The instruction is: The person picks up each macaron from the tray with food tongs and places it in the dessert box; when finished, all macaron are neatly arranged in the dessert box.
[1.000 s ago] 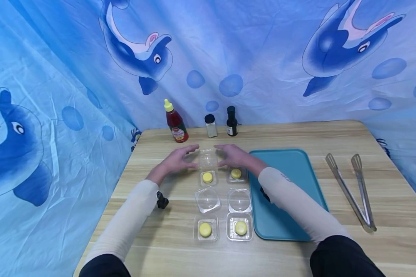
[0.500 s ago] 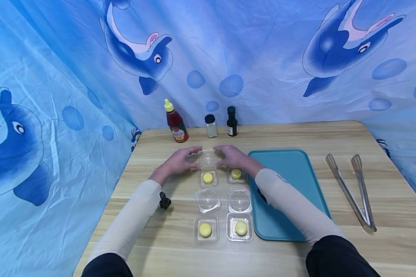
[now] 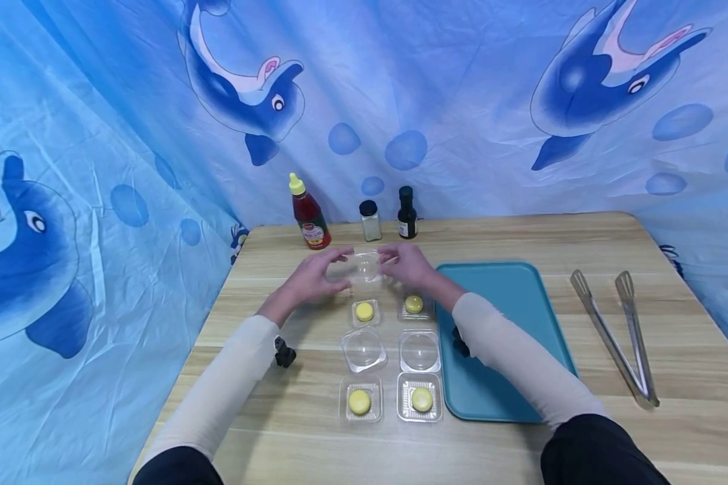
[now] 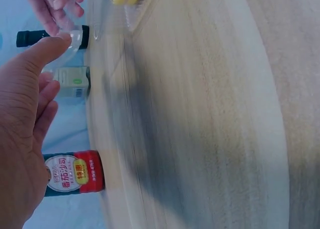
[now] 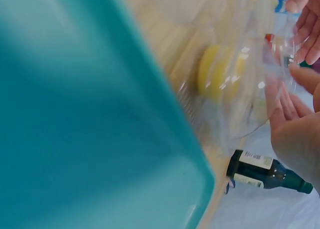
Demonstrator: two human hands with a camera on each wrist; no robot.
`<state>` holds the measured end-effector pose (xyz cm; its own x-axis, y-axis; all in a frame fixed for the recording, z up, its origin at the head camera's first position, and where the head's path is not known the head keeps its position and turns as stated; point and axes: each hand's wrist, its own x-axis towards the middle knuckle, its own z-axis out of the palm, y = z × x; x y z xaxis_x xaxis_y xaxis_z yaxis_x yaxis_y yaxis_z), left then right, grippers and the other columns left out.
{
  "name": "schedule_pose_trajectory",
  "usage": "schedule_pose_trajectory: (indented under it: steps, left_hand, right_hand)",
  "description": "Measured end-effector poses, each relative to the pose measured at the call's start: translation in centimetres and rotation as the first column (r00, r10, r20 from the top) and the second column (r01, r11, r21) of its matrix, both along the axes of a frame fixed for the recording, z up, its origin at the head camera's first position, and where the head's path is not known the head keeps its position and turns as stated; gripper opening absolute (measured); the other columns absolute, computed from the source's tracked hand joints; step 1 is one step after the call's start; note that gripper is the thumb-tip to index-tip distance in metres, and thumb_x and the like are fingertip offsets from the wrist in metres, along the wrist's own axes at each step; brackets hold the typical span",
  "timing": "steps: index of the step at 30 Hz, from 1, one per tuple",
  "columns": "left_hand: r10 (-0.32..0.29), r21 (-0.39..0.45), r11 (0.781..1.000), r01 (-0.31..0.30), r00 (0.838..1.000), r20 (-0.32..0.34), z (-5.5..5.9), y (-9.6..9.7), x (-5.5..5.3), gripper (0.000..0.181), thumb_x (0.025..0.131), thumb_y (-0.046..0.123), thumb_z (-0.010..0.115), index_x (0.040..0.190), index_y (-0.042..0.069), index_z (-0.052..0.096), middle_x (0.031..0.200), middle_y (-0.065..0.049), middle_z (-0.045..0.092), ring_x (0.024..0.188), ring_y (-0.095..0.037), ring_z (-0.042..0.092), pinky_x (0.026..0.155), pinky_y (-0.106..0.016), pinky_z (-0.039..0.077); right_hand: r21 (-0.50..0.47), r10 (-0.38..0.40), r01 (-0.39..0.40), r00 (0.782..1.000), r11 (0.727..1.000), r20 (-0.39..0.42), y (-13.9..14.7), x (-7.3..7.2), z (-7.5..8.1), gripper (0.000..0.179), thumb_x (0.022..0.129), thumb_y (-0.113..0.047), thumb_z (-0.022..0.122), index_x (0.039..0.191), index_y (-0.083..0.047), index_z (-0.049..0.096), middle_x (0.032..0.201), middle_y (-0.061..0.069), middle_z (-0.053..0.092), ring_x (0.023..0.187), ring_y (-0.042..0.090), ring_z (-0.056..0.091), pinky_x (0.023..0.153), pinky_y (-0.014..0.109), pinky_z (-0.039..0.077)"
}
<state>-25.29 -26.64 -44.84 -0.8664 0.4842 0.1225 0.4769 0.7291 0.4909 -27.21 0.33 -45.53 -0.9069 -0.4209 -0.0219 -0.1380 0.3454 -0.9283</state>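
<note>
Between both hands, at the back middle of the table, a clear plastic lid [image 3: 367,268] is raised. My left hand [image 3: 315,275] pinches its left edge; the left wrist view has the thumb at the lid's rim and fingers behind. From the other side my right hand [image 3: 408,267] holds it, fingers bent at the edge. Just in front sits an open clear box with a yellow round pastry [image 3: 365,311]. Another pastry [image 3: 414,304] lies under a clear cover beneath my right wrist. Nearer stand two open boxes with pastries [image 3: 359,402], their lids [image 3: 419,351] lying behind them.
A teal tray [image 3: 491,276] lies right of the boxes, under my right forearm. Metal tongs [image 3: 613,337] rest farther right. Along the back stand a red sauce bottle [image 3: 310,219], a black-capped jar [image 3: 370,222] and a dark bottle [image 3: 407,214]. A blue curtain hangs behind.
The clear lid has risen and shifted slightly away from the box in front. My right fingers have bent further in at its edge; the boxes and pastries have stayed put.
</note>
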Motion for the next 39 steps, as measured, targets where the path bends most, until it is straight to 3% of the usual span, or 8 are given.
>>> schedule_pose_trajectory:
  steps: [6,8,12,16,22,28,33,39]
  left_hand:
    - [-0.038,-0.011,0.999,0.037,0.993,-0.114,0.2,0.1,0.5,0.086,0.085,0.024,0.092,0.158,0.014,0.048,0.151,-0.008,0.06,0.129,-0.028,0.063,0.114,-0.057,0.047]
    - [-0.047,-0.012,0.999,0.045,0.989,-0.139,0.2,0.2,0.6,0.087,0.084,0.023,0.093,0.158,0.013,0.048,0.15,-0.009,0.06,0.127,-0.028,0.063,0.112,-0.056,0.048]
    - [-0.063,0.034,0.997,0.069,0.984,-0.167,0.3,0.5,0.8,0.084,0.084,0.019,0.093,0.155,0.009,0.05,0.148,-0.01,0.06,0.124,-0.028,0.065,0.109,-0.052,0.052]
    - [-0.041,0.154,0.986,0.061,0.991,-0.128,0.1,0.8,1.1,0.072,0.086,0.012,0.091,0.149,0.009,0.056,0.141,-0.009,0.065,0.118,-0.026,0.069,0.104,-0.043,0.057]
    - [0.076,0.335,0.939,-0.074,0.997,0.006,-0.5,1.3,1.5,0.029,0.093,0.009,0.083,0.119,0.007,0.07,0.114,-0.007,0.075,0.101,-0.02,0.075,0.091,-0.031,0.063]
    - [0.117,0.413,0.904,-0.11,0.993,0.008,-0.8,1.9,1.9,0.014,0.093,0.006,0.082,0.102,0.007,0.071,0.101,-0.007,0.077,0.09,-0.022,0.077,0.081,-0.029,0.065]
    - [0.156,0.405,0.906,-0.118,0.986,-0.061,-0.9,2.2,2.3,0.014,0.091,0.001,0.081,0.097,0.008,0.07,0.095,-0.006,0.076,0.084,-0.02,0.077,0.077,-0.028,0.065]
    - [0.164,0.39,0.918,-0.072,0.964,-0.208,-0.8,2.5,2.9,0.015,0.09,-0.001,0.08,0.095,0.008,0.07,0.09,-0.006,0.076,0.079,-0.017,0.076,0.073,-0.026,0.065]
  right_hand:
    - [-0.131,-0.116,0.14,0.977,0.981,0.178,-0.4,0.5,0.8,0.028,0.097,0.007,0.071,0.124,0.011,0.068,0.105,0.021,0.074,0.095,0.038,0.075,0.091,0.048,0.064]
    - [-0.15,-0.132,0.164,0.97,0.975,0.203,-0.5,0.6,0.9,0.02,0.096,0.008,0.072,0.116,0.011,0.07,0.098,0.018,0.073,0.088,0.036,0.076,0.09,0.049,0.064]
    - [-0.178,-0.148,0.184,0.969,0.967,0.198,-0.4,0.8,1.1,0.011,0.095,0.008,0.073,0.106,0.01,0.07,0.087,0.012,0.071,0.075,0.026,0.074,0.078,0.04,0.067]
    - [-0.185,-0.166,0.192,0.975,0.964,0.148,-0.2,1.0,1.1,0.007,0.094,0.01,0.071,0.101,0.009,0.07,0.083,0.01,0.069,0.067,0.017,0.07,0.071,0.034,0.066]
    - [-0.169,-0.161,0.174,0.983,0.97,0.093,0.2,1.2,1.2,0.008,0.093,0.012,0.071,0.098,0.006,0.068,0.085,0.012,0.068,0.069,0.016,0.07,0.073,0.032,0.066]
    - [-0.176,-0.108,0.115,0.993,0.978,0.047,0.5,1.6,1.4,0.01,0.09,0.014,0.072,0.093,0.005,0.068,0.083,0.01,0.07,0.072,0.02,0.072,0.079,0.041,0.067]
    - [-0.156,0.026,-0.015,0.997,0.988,0.071,1.2,1.7,1.4,0.013,0.097,-0.002,0.074,0.107,0.004,0.069,0.099,0.014,0.072,0.095,0.035,0.072,0.094,0.05,0.063]
    - [-0.12,0.231,-0.21,0.952,0.97,0.199,1.7,1.7,1.4,0.058,0.109,-0.043,0.058,0.135,0.008,0.061,0.128,0.028,0.069,0.121,0.045,0.066,0.109,0.053,0.053]
